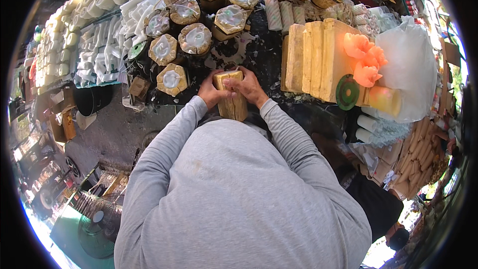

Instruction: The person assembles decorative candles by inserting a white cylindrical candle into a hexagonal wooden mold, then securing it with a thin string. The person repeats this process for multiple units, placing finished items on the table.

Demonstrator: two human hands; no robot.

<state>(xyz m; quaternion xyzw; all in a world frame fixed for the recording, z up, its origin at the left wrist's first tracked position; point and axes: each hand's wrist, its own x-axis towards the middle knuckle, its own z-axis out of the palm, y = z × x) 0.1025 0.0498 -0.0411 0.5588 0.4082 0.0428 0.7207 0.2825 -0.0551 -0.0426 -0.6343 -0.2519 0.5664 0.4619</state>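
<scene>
A tall yellowish mould block (232, 103) stands upright on the dark worktop (259, 52) just in front of my chest. My left hand (211, 91) grips its left side near the top. My right hand (247, 87) presses on its top right edge, fingers curled over it. Both sleeves are grey. Beyond my hands stand several hexagonal yellow moulds (172, 79) filled with white wax.
Slabs of yellow mould material (312, 60) lean at the right, with orange wax flowers (365, 60), a green disc (347, 92) and a clear plastic bag (411, 65). White wax pieces (107, 52) cover the left. A black pot (92, 99) and a green fan (97, 229) sit lower left.
</scene>
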